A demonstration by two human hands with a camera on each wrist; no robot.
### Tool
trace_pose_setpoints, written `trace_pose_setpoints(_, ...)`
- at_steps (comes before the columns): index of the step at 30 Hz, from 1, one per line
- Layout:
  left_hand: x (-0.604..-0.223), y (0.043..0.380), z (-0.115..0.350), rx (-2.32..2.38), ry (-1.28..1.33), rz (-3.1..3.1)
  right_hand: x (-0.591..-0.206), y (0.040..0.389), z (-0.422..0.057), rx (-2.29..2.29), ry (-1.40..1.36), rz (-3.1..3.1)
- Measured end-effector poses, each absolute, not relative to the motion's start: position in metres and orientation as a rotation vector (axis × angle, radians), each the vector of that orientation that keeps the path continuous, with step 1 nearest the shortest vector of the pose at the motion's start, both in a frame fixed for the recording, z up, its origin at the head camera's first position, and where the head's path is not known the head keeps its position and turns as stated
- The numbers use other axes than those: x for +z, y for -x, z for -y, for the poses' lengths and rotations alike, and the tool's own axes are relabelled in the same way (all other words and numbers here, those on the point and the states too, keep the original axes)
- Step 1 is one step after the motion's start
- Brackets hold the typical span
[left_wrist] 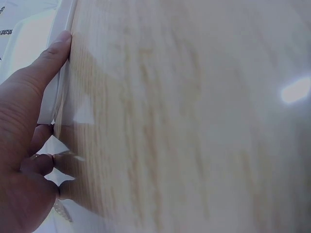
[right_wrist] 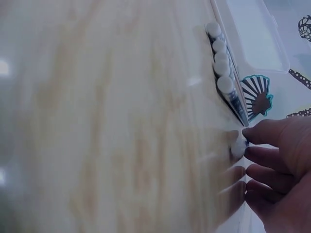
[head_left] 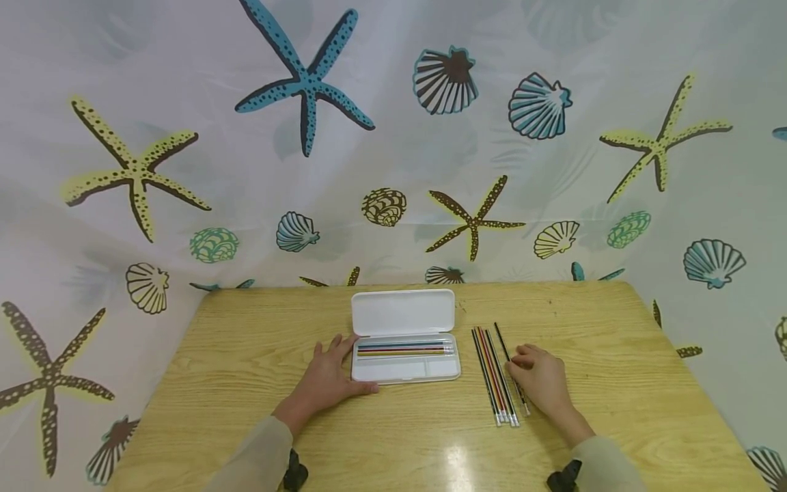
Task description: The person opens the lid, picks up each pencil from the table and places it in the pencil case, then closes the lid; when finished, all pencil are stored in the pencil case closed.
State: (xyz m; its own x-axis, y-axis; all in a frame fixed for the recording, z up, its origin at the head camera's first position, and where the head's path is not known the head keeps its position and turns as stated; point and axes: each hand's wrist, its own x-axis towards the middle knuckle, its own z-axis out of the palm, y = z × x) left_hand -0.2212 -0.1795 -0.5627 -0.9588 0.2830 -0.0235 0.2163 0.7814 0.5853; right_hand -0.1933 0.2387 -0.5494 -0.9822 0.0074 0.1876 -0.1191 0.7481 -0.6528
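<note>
The hands are apart, one to each side of the pencil case. The left hand lies against the left end of the white pencil case, fingers spread along its side and thumb stretched along its front edge; it touches rather than clasps. The right hand pinches a black pencil between thumb and forefinger. That pencil lies slantwise on the table, just right of a row of loose pencils with their white-capped ends toward the person.

A weak pinch on so thin and smooth a shaft could let it slip or roll away. Sweeping the pencil left at a low height might knock the row, which lies between the right hand and the case, and scatter it.

The case sits left of the row, its lid hinged open at the back. Inside, a few coloured pencils lie side by side in the rear compartment. A pencil lowered askew there might ride up on those or cross the divider. If the left hand pushed unevenly, the light-looking case could slide or turn. Beyond the table hangs a cloth printed with shells and starfish.
</note>
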Motion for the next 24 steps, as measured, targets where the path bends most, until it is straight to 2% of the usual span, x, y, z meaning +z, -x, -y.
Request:
trace_pose_setpoints(12, -0.563, 0.221, 0.180, 0.933, -0.406, -2.856, -0.555, 0.201, -0.238, 1.033, 0.043, 2.565)
trace_pose_setpoints(24, -0.564, 0.221, 0.181, 0.935, -0.421, -2.855, -0.528, 0.203, -0.237, 1.436, 0.009, 2.507)
